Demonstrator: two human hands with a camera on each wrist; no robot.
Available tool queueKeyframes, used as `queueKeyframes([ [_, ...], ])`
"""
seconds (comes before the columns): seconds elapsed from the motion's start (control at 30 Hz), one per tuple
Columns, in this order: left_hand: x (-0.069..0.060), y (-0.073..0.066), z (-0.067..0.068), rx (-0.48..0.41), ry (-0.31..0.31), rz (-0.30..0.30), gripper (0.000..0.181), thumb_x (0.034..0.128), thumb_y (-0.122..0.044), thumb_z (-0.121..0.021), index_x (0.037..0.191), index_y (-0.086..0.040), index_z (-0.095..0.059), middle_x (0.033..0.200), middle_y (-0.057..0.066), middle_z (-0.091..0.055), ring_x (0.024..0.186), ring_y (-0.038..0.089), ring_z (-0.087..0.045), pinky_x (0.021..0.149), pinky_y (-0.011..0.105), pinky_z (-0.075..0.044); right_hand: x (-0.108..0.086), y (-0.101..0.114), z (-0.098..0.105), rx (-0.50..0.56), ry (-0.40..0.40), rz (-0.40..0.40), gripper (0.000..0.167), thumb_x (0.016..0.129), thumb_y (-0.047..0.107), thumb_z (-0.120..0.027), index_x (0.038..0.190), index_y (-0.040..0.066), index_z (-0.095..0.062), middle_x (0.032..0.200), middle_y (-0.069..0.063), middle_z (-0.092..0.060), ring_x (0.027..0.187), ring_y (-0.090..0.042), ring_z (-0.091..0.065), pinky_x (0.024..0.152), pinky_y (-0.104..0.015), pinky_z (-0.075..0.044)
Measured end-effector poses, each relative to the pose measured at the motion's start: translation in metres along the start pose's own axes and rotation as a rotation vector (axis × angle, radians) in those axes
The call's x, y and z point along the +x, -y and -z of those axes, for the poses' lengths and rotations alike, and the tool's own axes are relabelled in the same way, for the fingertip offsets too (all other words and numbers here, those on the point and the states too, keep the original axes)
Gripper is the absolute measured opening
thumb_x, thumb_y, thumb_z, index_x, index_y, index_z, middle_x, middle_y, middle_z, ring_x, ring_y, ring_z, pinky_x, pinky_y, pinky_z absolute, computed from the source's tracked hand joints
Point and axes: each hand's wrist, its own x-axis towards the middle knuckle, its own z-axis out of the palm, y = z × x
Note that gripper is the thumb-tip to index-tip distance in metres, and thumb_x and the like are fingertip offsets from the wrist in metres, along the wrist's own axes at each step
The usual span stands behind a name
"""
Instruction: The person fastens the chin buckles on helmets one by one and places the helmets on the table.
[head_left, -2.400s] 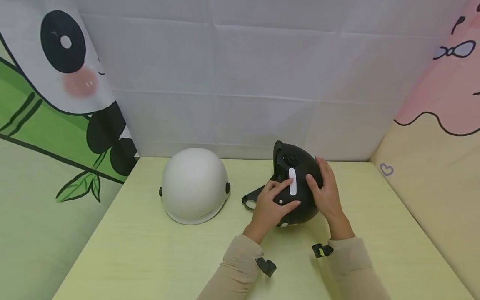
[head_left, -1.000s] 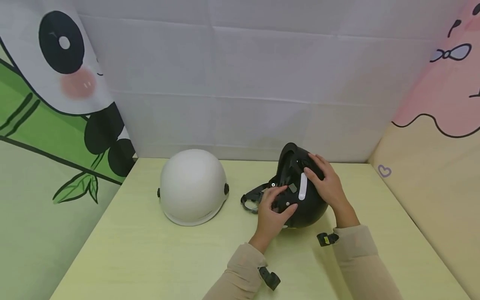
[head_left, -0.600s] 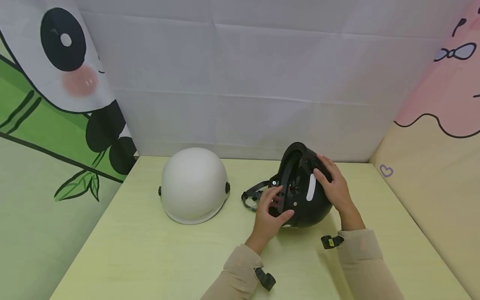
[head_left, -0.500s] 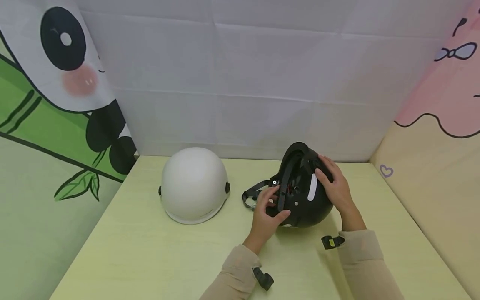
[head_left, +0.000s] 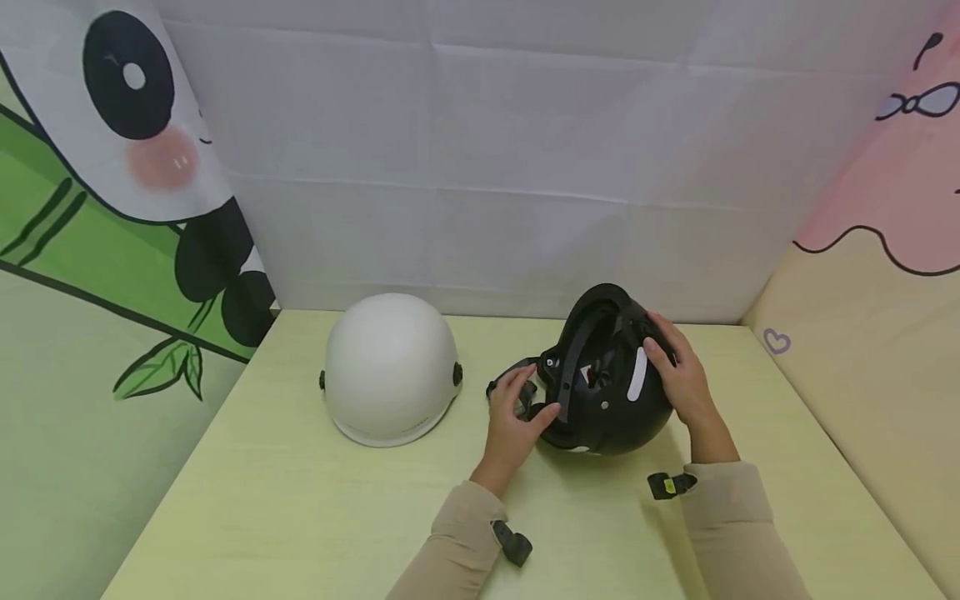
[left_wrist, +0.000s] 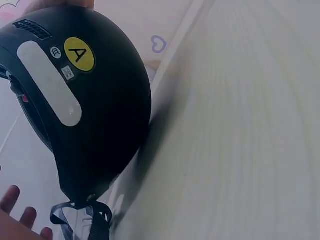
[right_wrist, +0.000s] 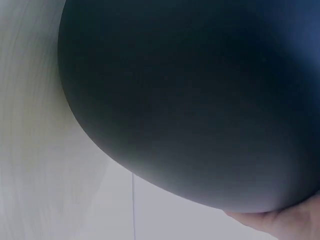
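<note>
A black helmet (head_left: 615,425) rests tilted on the table, its hollow inside facing left and partly up. My right hand (head_left: 686,383) grips its right side, with the thumb on the shell near a white strip (head_left: 637,374). My left hand (head_left: 510,429) is at the helmet's left, fingers spread, by the lower rim and the chin strap (left_wrist: 100,220). In the left wrist view its fingers stand apart from the shell, which bears a yellow round sticker (left_wrist: 80,54) with an "A". The shell fills most of the right wrist view.
A white helmet (head_left: 390,371) with dark side knobs sits dome up on the pale yellow table (head_left: 300,500), left of the black one. Behind stands a white cloth wall (head_left: 525,167). Printed cartoon panels flank the table on both sides.
The black helmet has turned and shifted slightly right, bringing its inside into view. My right hand has moved right with it. The left hand has come off the shell's side and moved left.
</note>
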Motion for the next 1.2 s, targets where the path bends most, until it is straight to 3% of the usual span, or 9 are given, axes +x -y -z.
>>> queueKeyframes([
  [0.23, -0.003, 0.005, -0.002, 0.051, 0.0, 0.106, 0.071, 0.0859, -0.042, -0.073, 0.146, -0.017, -0.047, 0.142, 0.01, -0.038, 0.131, 0.036, -0.033, 0.101, 0.061, -0.03, -0.001, -0.005, 0.003, 0.074, 0.003, -0.024, 0.052, 0.101, 0.017, -0.051, 0.149, 0.004, -0.037, 0.153, -0.018, -0.03, 0.139, -0.038, -0.022, 0.109, -0.056, -0.016],
  [0.4, -0.003, 0.01, -0.002, 0.111, -0.042, 0.15, 0.073, 0.0856, -0.04, -0.074, 0.147, -0.014, -0.045, 0.143, 0.01, -0.035, 0.13, 0.036, -0.032, 0.1, 0.061, -0.028, -0.003, -0.007, 0.004, 0.114, 0.004, -0.025, 0.051, 0.102, 0.018, -0.049, 0.15, 0.005, -0.035, 0.153, -0.017, -0.031, 0.139, -0.036, -0.023, 0.109, -0.053, -0.017],
  [0.53, -0.001, 0.016, -0.001, 0.153, -0.064, 0.184, 0.075, 0.0844, -0.044, -0.074, 0.147, -0.015, -0.044, 0.144, 0.009, -0.034, 0.129, 0.035, -0.031, 0.099, 0.061, -0.026, -0.006, -0.008, 0.006, 0.15, -0.006, -0.046, 0.051, 0.103, 0.019, -0.048, 0.15, 0.005, -0.035, 0.153, -0.016, -0.031, 0.138, -0.031, -0.026, 0.109, -0.042, -0.021],
  [0.7, -0.002, 0.019, -0.006, 0.171, -0.02, 0.216, 0.081, 0.0834, -0.048, -0.074, 0.15, -0.016, -0.04, 0.144, 0.012, -0.033, 0.129, 0.037, -0.032, 0.098, 0.062, -0.028, -0.008, -0.01, 0.01, 0.188, -0.025, -0.072, 0.05, 0.105, 0.023, -0.045, 0.151, 0.006, -0.035, 0.154, -0.016, -0.031, 0.134, -0.017, -0.031, 0.105, -0.026, -0.025],
  [0.97, -0.008, 0.015, -0.016, 0.164, 0.028, 0.268, 0.083, 0.0859, -0.045, -0.072, 0.152, -0.013, -0.033, 0.145, 0.017, -0.028, 0.131, 0.041, -0.031, 0.1, 0.064, -0.027, -0.011, -0.013, 0.014, 0.214, -0.029, -0.119, 0.051, 0.105, 0.028, -0.043, 0.153, 0.012, -0.033, 0.155, -0.016, -0.028, 0.134, -0.017, -0.031, 0.105, -0.027, -0.026],
  [1.2, -0.012, 0.012, -0.026, 0.079, 0.048, 0.247, 0.082, 0.0886, -0.042, -0.07, 0.151, -0.007, -0.03, 0.141, 0.022, -0.029, 0.13, 0.043, -0.034, 0.102, 0.058, -0.032, -0.011, -0.017, 0.015, 0.227, -0.044, -0.103, 0.051, 0.106, 0.029, -0.042, 0.153, 0.011, -0.033, 0.156, -0.014, -0.026, 0.136, -0.016, -0.027, 0.107, -0.028, -0.021],
])
